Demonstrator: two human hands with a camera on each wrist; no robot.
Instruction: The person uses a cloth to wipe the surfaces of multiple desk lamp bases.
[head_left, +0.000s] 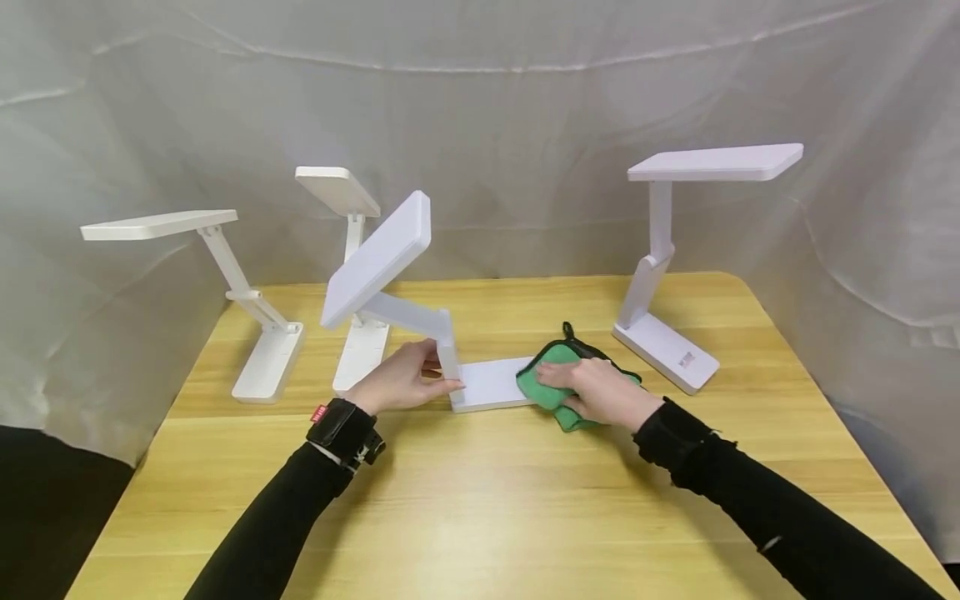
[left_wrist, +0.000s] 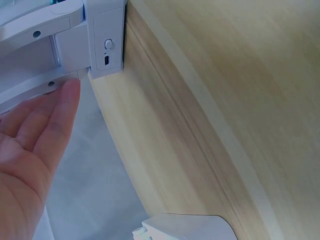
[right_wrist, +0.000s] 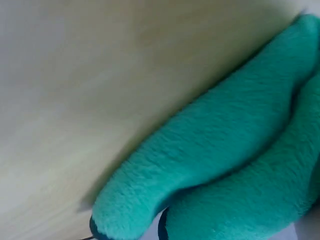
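Note:
A white folding desk lamp [head_left: 491,385] stands mid-table with its head tilted up to the left. My left hand [head_left: 401,379] holds the foot of its arm, thumb in front and fingers behind. The left wrist view shows fingertips against the hinged arm, beside the base end [left_wrist: 106,40] with a small button and a port. On the right part of the base lies a green cloth [head_left: 551,375] with black edging and a loop. My right hand [head_left: 600,392] grips this cloth and presses it onto the base. Folded green pile [right_wrist: 200,140] fills much of the right wrist view, hiding the fingers.
Two more white lamps stand at left, one by the table's left edge [head_left: 262,367] and one behind my left hand [head_left: 363,354]. Another lamp [head_left: 667,354] is right of the cloth. A grey sheet [head_left: 495,125] hangs behind the wooden table [head_left: 480,517].

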